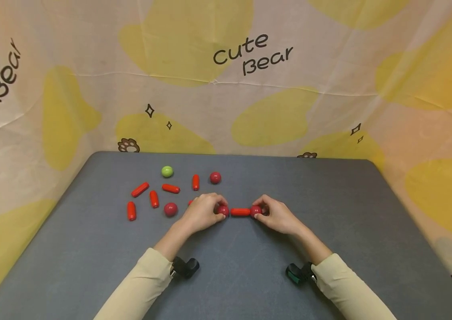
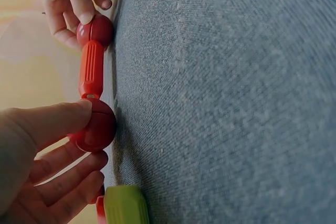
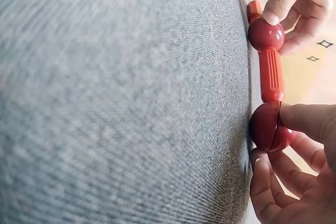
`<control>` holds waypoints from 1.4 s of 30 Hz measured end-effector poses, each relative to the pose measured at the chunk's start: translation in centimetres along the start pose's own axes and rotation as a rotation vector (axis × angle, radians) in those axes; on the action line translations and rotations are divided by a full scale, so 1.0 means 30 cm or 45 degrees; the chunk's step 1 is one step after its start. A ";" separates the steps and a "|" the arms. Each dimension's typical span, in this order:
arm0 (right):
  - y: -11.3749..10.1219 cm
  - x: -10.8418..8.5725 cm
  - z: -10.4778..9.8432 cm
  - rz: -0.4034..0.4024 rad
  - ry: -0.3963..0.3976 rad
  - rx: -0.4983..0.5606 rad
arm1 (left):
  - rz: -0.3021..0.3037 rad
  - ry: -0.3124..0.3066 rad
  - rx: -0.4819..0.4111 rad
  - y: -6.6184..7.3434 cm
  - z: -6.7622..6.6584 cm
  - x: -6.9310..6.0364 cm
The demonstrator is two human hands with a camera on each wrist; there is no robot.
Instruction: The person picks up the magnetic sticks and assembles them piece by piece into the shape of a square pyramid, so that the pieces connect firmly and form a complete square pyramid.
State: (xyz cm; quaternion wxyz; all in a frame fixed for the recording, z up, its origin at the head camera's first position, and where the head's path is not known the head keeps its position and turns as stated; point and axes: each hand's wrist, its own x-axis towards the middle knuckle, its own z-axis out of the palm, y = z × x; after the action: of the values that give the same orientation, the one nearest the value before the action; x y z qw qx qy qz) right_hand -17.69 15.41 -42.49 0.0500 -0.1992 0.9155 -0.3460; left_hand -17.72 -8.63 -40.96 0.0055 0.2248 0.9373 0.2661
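My left hand (image 1: 203, 212) pinches a dark red ball (image 2: 100, 124) between thumb and fingers. Opposite it, my right hand (image 1: 280, 215) pinches a second dark red ball (image 3: 270, 124). Between the two balls lies a ridged orange-red stick (image 1: 240, 212), in line with both. One end of the stick meets the right-hand ball. Its other end points at the left-hand ball, where the head view shows a narrow gap and the left wrist view a small silvery tip.
Left of the hands on the grey table (image 1: 234, 275) lie several loose orange-red sticks (image 1: 131, 211), two dark red balls (image 1: 171, 209) and a green ball (image 1: 167, 171). A yellow-green ridged piece (image 2: 126, 205) shows near my left fingers. Printed cloth (image 1: 194, 102) hangs behind the table.
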 end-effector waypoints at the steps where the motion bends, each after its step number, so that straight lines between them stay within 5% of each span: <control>1: -0.001 0.001 0.001 -0.002 0.001 0.000 | 0.000 0.000 -0.002 0.000 0.001 0.000; 24: -0.028 0.022 -0.001 0.040 -0.106 0.005 | -0.009 0.012 0.041 0.000 0.009 0.048; 32: -0.046 0.043 0.011 -0.011 -0.181 -0.019 | -0.040 -0.005 -0.005 0.004 0.016 0.084; 42: -0.070 0.068 0.033 0.061 -0.210 -0.076 | -0.046 -0.017 -0.055 0.010 0.029 0.108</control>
State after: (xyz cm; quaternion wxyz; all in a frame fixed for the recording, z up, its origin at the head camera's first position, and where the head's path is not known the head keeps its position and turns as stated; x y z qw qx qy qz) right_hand -18.65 12.55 -41.77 0.1274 -0.2064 0.9226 -0.2999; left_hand -20.40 -6.60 -41.21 0.0212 0.2096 0.9352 0.2845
